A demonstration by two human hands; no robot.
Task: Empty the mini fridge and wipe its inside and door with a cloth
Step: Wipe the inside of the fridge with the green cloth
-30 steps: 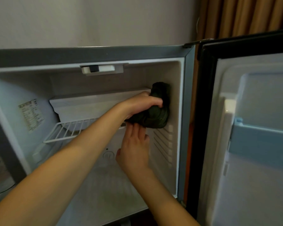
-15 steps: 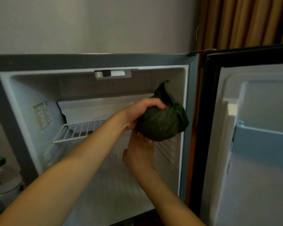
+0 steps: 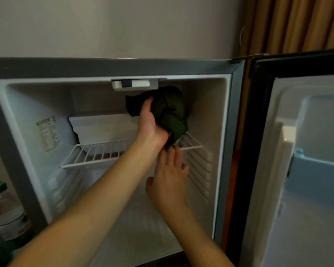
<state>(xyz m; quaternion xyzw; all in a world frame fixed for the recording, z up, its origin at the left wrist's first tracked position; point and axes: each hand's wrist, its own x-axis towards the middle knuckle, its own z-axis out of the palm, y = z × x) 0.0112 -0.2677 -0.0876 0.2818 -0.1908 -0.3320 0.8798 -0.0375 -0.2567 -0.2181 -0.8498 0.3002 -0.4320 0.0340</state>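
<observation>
The left forearm (image 3: pixel 96 199) and right forearm (image 3: pixel 201 234) are bare along all their visible length, slim and smooth. The left hand (image 3: pixel 150 124) and right hand (image 3: pixel 169 176) are bare too.

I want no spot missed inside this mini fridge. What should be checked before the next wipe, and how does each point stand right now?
1. Bunched dark green cloth firmly held: ok, the left hand grips it.
2. Cloth up at the upper interior, beside the white control box: ok.
3. Right hand free to help: ok, it is open just below the cloth.
4. Black-framed fridge door swung wide: ok.
5. Cloth pressed against a wall: cannot tell.
6. Cloth damp enough: cannot tell.
</observation>
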